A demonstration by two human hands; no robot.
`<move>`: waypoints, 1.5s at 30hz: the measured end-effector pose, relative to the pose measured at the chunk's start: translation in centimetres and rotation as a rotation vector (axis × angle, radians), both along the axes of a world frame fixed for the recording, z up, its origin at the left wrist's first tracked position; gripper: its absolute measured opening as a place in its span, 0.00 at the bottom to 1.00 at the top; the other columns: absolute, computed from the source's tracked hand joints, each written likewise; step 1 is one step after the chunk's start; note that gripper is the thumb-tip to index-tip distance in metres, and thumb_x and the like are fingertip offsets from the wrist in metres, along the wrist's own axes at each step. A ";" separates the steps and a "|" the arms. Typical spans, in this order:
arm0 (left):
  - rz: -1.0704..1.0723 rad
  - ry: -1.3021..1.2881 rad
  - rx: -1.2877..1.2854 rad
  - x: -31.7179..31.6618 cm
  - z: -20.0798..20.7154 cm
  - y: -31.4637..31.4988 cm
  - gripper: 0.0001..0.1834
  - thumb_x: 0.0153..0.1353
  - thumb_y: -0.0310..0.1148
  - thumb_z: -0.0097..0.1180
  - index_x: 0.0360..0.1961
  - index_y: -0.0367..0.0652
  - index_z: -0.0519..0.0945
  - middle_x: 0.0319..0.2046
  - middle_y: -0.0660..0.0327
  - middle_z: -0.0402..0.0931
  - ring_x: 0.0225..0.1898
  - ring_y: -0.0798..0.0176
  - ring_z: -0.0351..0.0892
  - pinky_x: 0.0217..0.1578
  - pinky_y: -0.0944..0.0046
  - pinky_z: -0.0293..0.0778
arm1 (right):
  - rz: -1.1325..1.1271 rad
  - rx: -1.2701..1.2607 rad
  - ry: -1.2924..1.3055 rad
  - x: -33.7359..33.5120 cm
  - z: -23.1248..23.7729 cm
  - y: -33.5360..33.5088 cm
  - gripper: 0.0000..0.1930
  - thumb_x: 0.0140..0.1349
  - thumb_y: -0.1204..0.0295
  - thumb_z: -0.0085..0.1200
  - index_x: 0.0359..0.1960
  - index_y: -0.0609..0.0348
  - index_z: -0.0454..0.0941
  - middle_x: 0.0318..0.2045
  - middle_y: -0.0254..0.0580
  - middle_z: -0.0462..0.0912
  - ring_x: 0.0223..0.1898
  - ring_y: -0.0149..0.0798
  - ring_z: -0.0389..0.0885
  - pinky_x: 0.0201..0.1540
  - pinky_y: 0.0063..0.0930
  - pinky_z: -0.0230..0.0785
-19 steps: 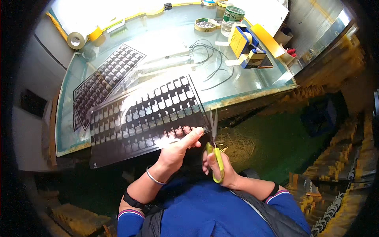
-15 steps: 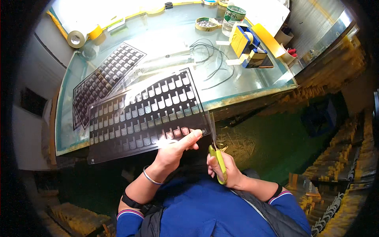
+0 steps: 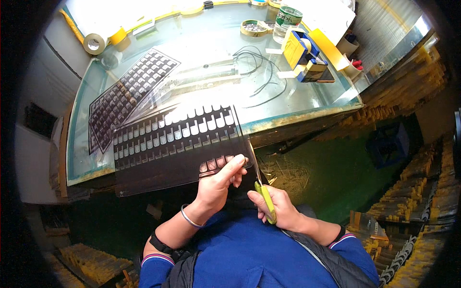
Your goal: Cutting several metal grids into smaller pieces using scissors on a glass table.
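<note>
My left hand (image 3: 216, 185) pinches the lower right corner of a black-printed clear film sheet (image 3: 158, 174), thumb on top and fingers beneath. Rows of clear U-shaped windows cross this sheet, which hangs out over the near edge of the table. In my right hand (image 3: 284, 211) is a pair of scissors (image 3: 266, 200) with yellow-green handles. Their blades point away from me along the sheet's right edge, close to my left thumb. Whether the blades touch the film I cannot tell.
Another patterned film sheet (image 3: 129, 93) lies on the glass-topped table (image 3: 307, 111). Farther back are tape rolls (image 3: 94, 43), a blue tape dispenser (image 3: 307, 53), a glass jar (image 3: 287, 24), a round tin (image 3: 253, 28) and a thin dark cable (image 3: 259, 60). A blue crate (image 3: 389, 144) stands at right.
The held sheet has tilted and shifted slightly toward me, and its lower rows now look darker. The scissor blades have swung left, and my left hand has moved a little right.
</note>
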State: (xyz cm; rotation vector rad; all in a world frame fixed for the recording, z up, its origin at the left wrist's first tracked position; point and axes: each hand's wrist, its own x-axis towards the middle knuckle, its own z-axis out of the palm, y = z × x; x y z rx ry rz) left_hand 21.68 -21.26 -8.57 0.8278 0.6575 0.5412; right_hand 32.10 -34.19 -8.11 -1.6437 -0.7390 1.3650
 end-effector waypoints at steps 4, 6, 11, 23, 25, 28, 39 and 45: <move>-0.078 0.046 -0.024 -0.1 0.3 0.0 0.08 0.56 0.34 0.55 0.27 0.41 0.77 0.19 0.65 0.72 0.18 0.75 0.67 0.18 0.75 0.61 | -0.020 0.007 -0.014 -0.1 -0.3 0.0 0.18 0.59 0.57 0.48 0.21 0.59 0.67 0.13 0.33 0.70 0.14 0.24 0.70 0.16 0.18 0.63; -0.123 0.044 -0.018 -0.3 0.4 -0.2 0.08 0.56 0.34 0.54 0.27 0.40 0.76 0.18 0.65 0.72 0.18 0.75 0.67 0.18 0.75 0.61 | -0.032 0.063 -0.020 0.1 -0.6 0.1 0.18 0.59 0.57 0.48 0.21 0.59 0.67 0.14 0.33 0.70 0.15 0.24 0.70 0.17 0.19 0.64; -0.208 0.056 0.017 -0.5 0.5 -0.2 0.09 0.56 0.35 0.54 0.25 0.40 0.76 0.18 0.65 0.71 0.17 0.74 0.65 0.18 0.75 0.60 | -0.041 0.129 -0.068 0.3 -1.6 0.3 0.17 0.60 0.57 0.47 0.22 0.59 0.67 0.14 0.32 0.70 0.16 0.23 0.70 0.18 0.19 0.63; -0.280 0.113 0.067 -0.8 0.0 -1.3 0.13 0.55 0.36 0.55 0.18 0.43 0.73 0.13 0.65 0.69 0.13 0.73 0.64 0.14 0.73 0.58 | -0.062 0.122 -0.008 0.8 -1.5 0.4 0.15 0.60 0.60 0.46 0.29 0.61 0.69 0.16 0.33 0.71 0.17 0.24 0.71 0.18 0.19 0.65; -0.293 0.121 0.064 -0.9 0.1 -1.3 0.14 0.56 0.38 0.54 0.18 0.43 0.73 0.14 0.65 0.69 0.14 0.74 0.63 0.15 0.74 0.59 | -0.059 0.172 -0.022 0.9 -1.6 0.4 0.14 0.61 0.61 0.46 0.30 0.61 0.70 0.17 0.33 0.71 0.17 0.25 0.71 0.18 0.19 0.65; -0.322 0.134 0.070 -0.9 0.3 -1.5 0.15 0.58 0.40 0.52 0.18 0.43 0.73 0.15 0.66 0.69 0.15 0.76 0.63 0.16 0.75 0.60 | -0.033 0.158 -0.003 1.0 -1.1 0.3 0.13 0.61 0.62 0.46 0.33 0.62 0.69 0.18 0.33 0.71 0.18 0.25 0.72 0.19 0.19 0.65; -0.442 0.149 0.056 -1.2 -0.6 -2.8 0.13 0.57 0.38 0.53 0.21 0.42 0.74 0.15 0.65 0.69 0.15 0.73 0.65 0.15 0.73 0.60 | -0.020 0.271 -0.029 1.9 -2.6 0.1 0.13 0.63 0.61 0.42 0.33 0.60 0.67 0.23 0.32 0.71 0.21 0.24 0.70 0.21 0.17 0.64; -0.481 0.133 0.059 -1.2 -0.2 -3.0 0.17 0.59 0.42 0.51 0.18 0.43 0.73 0.14 0.67 0.67 0.16 0.76 0.63 0.15 0.76 0.59 | -0.099 0.127 0.086 1.8 -0.7 0.3 0.09 0.59 0.69 0.46 0.31 0.63 0.69 0.18 0.31 0.72 0.21 0.24 0.68 0.22 0.21 0.63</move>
